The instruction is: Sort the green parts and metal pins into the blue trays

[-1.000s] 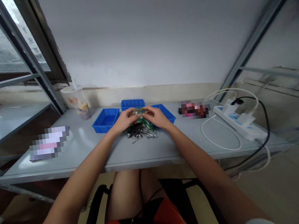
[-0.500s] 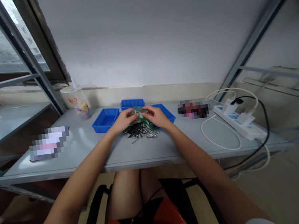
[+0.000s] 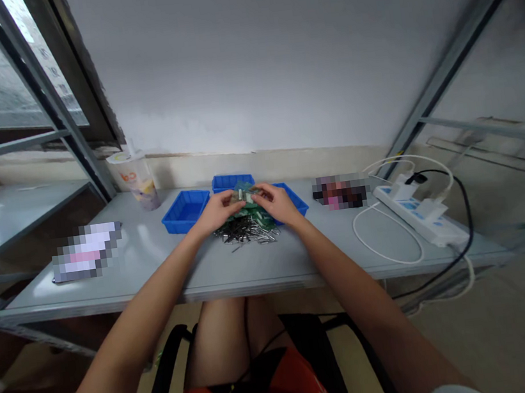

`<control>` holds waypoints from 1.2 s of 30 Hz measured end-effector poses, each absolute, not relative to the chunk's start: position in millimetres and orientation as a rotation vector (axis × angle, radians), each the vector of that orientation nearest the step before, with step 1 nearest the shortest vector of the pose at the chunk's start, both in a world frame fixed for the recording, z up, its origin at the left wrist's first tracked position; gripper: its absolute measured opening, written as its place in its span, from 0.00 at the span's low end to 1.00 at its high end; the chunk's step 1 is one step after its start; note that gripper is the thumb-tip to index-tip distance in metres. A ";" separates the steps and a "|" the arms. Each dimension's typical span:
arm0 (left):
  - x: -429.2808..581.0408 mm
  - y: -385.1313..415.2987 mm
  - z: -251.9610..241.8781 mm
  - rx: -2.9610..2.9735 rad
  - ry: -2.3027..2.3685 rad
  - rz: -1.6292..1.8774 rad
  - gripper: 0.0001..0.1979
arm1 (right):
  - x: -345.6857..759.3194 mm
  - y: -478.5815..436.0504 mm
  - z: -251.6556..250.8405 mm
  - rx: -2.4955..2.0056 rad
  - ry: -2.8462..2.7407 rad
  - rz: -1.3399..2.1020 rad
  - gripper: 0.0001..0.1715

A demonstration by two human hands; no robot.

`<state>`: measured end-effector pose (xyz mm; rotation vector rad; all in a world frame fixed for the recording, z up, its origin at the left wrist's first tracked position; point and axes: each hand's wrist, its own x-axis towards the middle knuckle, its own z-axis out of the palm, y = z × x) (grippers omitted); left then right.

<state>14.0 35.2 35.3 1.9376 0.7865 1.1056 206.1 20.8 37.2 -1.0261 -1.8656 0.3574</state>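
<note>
Both of my hands close on a green, partly see-through plastic packet with pale markings (image 3: pixel 246 196). My left hand (image 3: pixel 218 210) grips its left side, thumb pointing inward. On the right side, my right hand (image 3: pixel 274 203) pinches it the same way. More green plastic lies just below, and what the packet contains is too small to make out. A pile of thin metal pins or screws (image 3: pixel 248 232) is spread on the grey table (image 3: pixel 247 266) right under my hands. Blue trays stand around them: one on the left (image 3: pixel 186 212), one behind (image 3: pixel 232 181), one partly hidden on the right (image 3: pixel 296 200).
A lidded drink cup with a straw (image 3: pixel 139 182) stands at the back left. A blurred-out phone-like object (image 3: pixel 86 252) lies on the left. On the right are a pixelated dark item (image 3: pixel 339 193) and a white power strip (image 3: pixel 422 214) with plugs and looping cables.
The packet has shifted slightly between my fingers and shows more of its face. My hands and arms stay almost in the same place; the pile and trays are unchanged.
</note>
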 end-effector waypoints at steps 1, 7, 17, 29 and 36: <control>13.8 35.3 35.4 1.964 0.813 1.127 0.10 | 206.0 20.2 38.0 -1.030 -1.865 0.354 0.14; 12.6 35.4 38.0 1.955 0.882 1.289 0.11 | 206.4 19.7 38.1 -1.021 -1.897 0.331 0.12; 12.4 33.0 40.9 1.927 0.885 1.334 0.10 | 206.4 18.4 38.0 -1.033 -1.952 0.291 0.15; 12.0 31.3 40.8 1.990 0.899 1.323 0.11 | 206.8 19.0 38.2 -1.044 -1.958 0.288 0.13; 12.3 31.5 40.9 1.998 0.917 1.325 0.10 | 207.0 18.5 38.2 -1.065 -1.972 0.270 0.13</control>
